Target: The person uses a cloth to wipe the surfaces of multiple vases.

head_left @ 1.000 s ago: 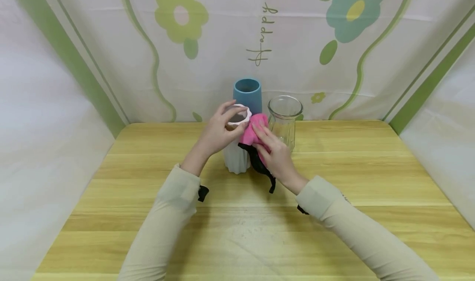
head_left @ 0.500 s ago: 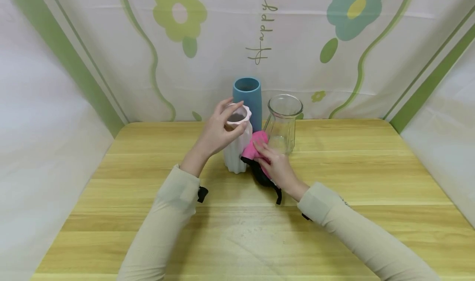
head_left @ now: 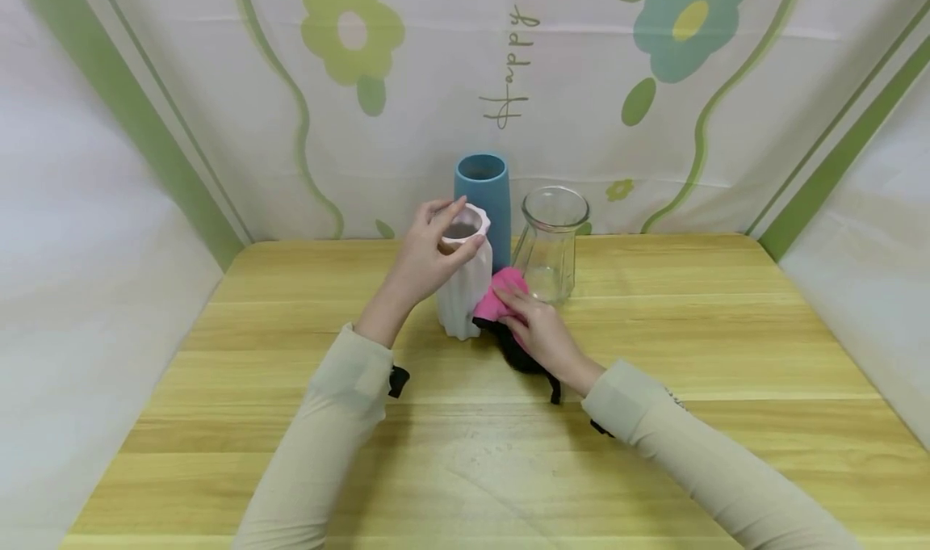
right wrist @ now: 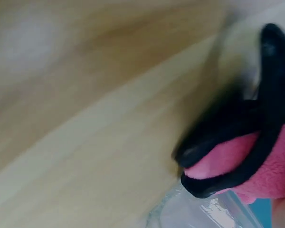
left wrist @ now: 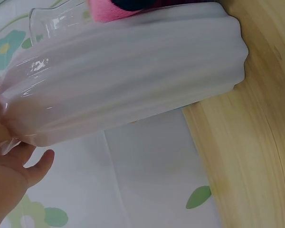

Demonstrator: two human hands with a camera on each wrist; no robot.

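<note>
A white fluted vase (head_left: 462, 291) stands upright mid-table, near the back. My left hand (head_left: 425, 251) grips its rim, fingers along the far side and thumb on the near side; the left wrist view shows the vase body (left wrist: 133, 71) from the side. In my right hand (head_left: 541, 328) is a pink fleecy pad with black curved plastic arms (head_left: 504, 291), pinched by thumb and fingers against the lower right side of the vase. The black arms curve round the pink pad (right wrist: 270, 166) in the right wrist view, where the hand barely shows.
Just behind the white vase rises a tall blue vase (head_left: 494, 211). A clear glass vase (head_left: 548, 267) stands to its right, close beyond my right fingers. Behind the wooden table (head_left: 465, 469) hangs a flower-printed backdrop (head_left: 436, 90).
My right hand has slid the pink pad down the right side of the white vase, from near the rim to low on the body. The left hand keeps its grip in place.
</note>
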